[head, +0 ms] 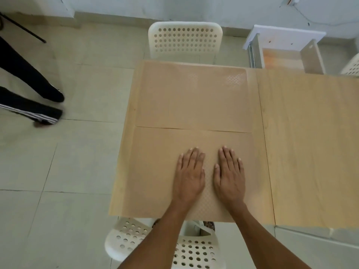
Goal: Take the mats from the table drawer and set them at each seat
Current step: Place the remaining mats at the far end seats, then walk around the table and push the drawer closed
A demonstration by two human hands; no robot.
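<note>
Two tan, finely textured mats lie flat on the light wooden table [310,152]. The far mat [190,98] sits in front of the far white chair [184,40]. The near mat [155,171] sits in front of the near white chair [136,241]; the two mats meet edge to edge. My left hand [189,174] and my right hand [230,173] rest palm down, side by side, on the near mat, fingers extended and holding nothing. The table drawer [283,55] stands pulled out beyond the far edge at the right.
A person's legs in black trousers and striped slippers [38,113] stand on the tiled floor at left. Part of another white chair [352,66] shows at the far right edge. A white wall runs along the back.
</note>
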